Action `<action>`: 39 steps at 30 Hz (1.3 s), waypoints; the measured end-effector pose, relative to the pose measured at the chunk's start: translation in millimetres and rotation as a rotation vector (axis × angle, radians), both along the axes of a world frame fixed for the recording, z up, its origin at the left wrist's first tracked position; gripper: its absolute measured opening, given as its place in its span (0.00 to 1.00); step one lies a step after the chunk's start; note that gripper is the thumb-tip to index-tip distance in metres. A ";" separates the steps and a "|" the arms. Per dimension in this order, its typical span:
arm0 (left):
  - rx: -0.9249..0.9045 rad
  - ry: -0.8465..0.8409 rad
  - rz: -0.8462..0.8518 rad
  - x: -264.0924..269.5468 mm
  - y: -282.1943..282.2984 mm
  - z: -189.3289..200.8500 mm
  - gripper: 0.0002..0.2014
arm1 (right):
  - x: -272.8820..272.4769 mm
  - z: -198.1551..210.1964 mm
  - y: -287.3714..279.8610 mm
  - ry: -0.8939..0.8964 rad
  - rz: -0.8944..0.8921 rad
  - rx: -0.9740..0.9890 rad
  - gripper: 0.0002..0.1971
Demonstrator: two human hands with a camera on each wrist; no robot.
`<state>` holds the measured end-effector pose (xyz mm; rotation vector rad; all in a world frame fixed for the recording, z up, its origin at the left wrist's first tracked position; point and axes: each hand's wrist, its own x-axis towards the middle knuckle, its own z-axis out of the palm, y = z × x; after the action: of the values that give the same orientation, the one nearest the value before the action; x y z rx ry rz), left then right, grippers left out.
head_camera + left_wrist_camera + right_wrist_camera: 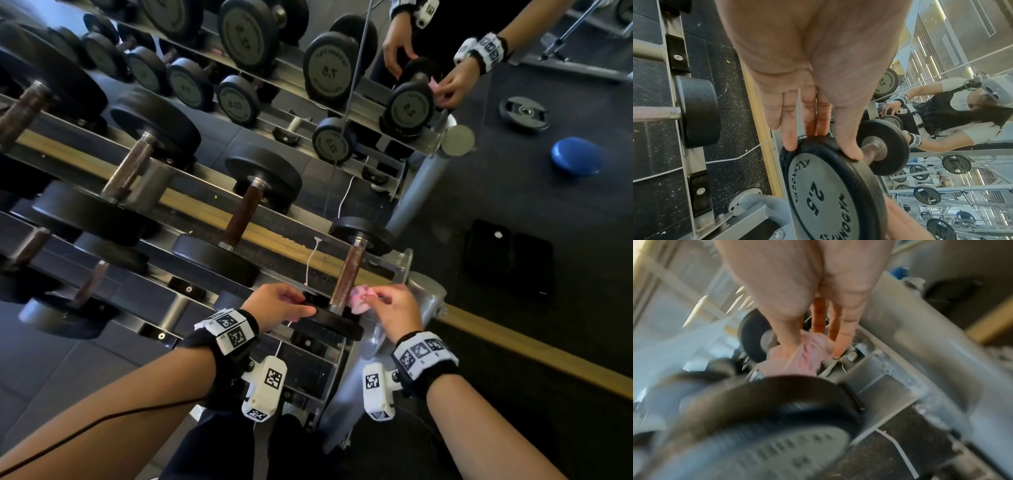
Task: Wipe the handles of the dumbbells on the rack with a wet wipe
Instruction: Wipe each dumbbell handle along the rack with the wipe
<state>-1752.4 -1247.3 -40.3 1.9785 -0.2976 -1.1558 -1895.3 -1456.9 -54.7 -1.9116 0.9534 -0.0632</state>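
**Wipe at the handle of the end dumbbell, near plate steadied**

Pinched between my right thumb and fingertips, the pink wet wipe [359,297] sits bunched just beside the lower end of the rusty handle [348,278] of the smallest dumbbell [346,274], which lies at the right end of the rack [424,294].

Head view: my right hand [397,310] holds the wipe close against the handle's right side; whether cloth and metal actually touch I cannot tell. My left hand [279,303] lies on the near plate [329,323] of that same dumbbell, fingers stretched over its rim and thumb on the near edge. The far plate [363,234] rests on the rear rail. Larger dumbbells fill the rack to the left. A mirror [342,68] behind it repeats the rack and both hands. On the floor to the right lie a blue disc [577,156], a loose weight plate [524,114] and a black case [510,260].

Left wrist view: my left hand [807,81] has its fingers [790,138] nearly straight, tips laid on the plate rim, and the thumb [849,142] pressed on the opposite side of the rim. The plate [830,194] face reads 2.5. The handle [869,154] runs off to the far plate [884,147]. The neighbouring dumbbell [698,112] sits at left.

Right wrist view: blurred. My right hand [807,296] pinches the crumpled wipe [797,356] at the thumb and first fingers; the other fingers [840,344] point down beside it. The near plate [760,426] fills the lower frame, and the grey rack frame [920,345] runs along the right.
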 end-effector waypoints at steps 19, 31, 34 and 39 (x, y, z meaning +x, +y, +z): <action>-0.018 0.006 -0.017 1.3 4.2 -5.9 0.17 | 37.6 -7.9 -16.2 -0.021 -0.602 0.435 0.06; -0.027 0.010 -0.015 0.9 4.8 -8.3 0.17 | 41.5 -13.2 1.3 -0.272 -0.425 0.485 0.07; -0.020 0.012 -0.019 1.2 6.5 -9.7 0.18 | 42.9 -16.6 -0.6 -0.275 -0.405 0.443 0.09; -0.025 0.018 -0.004 1.8 5.9 -11.9 0.18 | 50.7 -13.4 9.7 -0.250 -0.345 0.312 0.21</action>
<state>-1750.6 -1241.4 -52.3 1.9462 -0.3057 -1.1663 -1844.6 -1447.2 -68.1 -1.4037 1.0436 -0.3287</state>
